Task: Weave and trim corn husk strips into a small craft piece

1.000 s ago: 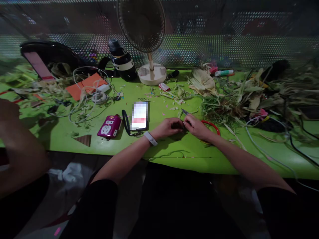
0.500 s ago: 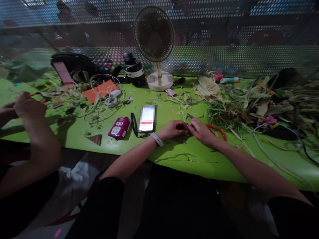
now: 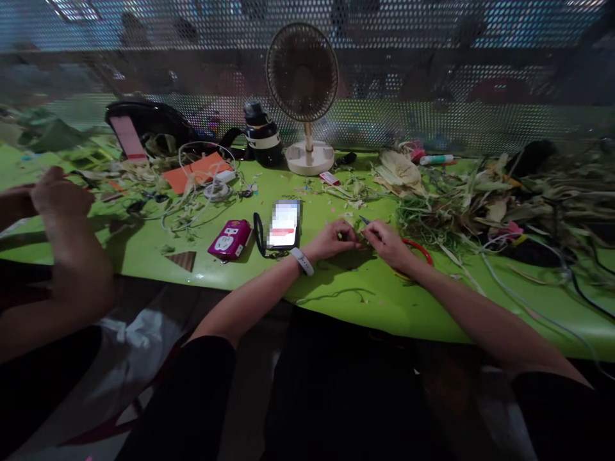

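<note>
My left hand (image 3: 334,240), with a pale band on its wrist, has its fingers curled and pinched together. Whatever lies between those fingertips is too small and dark to make out. Close beside it on the right, almost touching, my right hand (image 3: 388,244) is closed around red-handled scissors (image 3: 423,251). Their blade tip pokes out past the fingers, and a handle loop shows beyond the wrist; the middle is hidden by the hand. Both hands are low over the green tabletop (image 3: 269,285). A phone (image 3: 284,224) with a lit screen lies left of my left hand.
A purple power socket block (image 3: 230,240), a fan (image 3: 307,157) and a dark bottle (image 3: 263,141) stand on the table. Dried corn husks (image 3: 398,169) and a plant-fibre heap (image 3: 480,205) lie to the right, with a white cable (image 3: 509,285). A co-worker's hands (image 3: 62,195) are at the left.
My right hand has shifted slightly right and up in the picture, and the fingertips of both hands have drawn a little apart. The view has moved slightly.
</note>
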Motion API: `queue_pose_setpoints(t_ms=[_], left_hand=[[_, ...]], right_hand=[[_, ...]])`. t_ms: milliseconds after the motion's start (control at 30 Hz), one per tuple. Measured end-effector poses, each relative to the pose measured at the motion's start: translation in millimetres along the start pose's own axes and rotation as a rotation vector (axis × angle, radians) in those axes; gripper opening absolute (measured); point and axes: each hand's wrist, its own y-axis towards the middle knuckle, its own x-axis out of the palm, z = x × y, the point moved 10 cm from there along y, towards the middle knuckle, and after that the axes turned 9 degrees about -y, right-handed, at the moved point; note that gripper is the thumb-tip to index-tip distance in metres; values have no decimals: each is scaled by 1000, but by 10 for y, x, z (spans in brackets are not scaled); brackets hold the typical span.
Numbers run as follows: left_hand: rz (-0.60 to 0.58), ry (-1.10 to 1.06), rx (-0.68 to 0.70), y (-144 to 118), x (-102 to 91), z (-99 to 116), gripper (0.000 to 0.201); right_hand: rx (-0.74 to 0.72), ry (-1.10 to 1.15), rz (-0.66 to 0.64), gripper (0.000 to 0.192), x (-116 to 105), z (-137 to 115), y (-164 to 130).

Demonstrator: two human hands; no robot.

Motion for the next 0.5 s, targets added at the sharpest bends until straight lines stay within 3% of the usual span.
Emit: queue_pose_setpoints(t_ms=[233, 333, 433, 500], left_hand=[[65, 79, 217, -32, -85, 229, 22], [13, 130, 284, -69, -2, 317, 21], [-86, 57, 265, -78, 118, 286, 26], [-126, -58, 176, -62, 165, 186, 32]], right_hand=[[79, 44, 53, 52, -76, 119, 53], [84, 22, 47, 54, -59, 118, 66], [72, -11, 30, 54, -35, 94, 76], [52, -32, 14, 51, -12, 66, 77]])
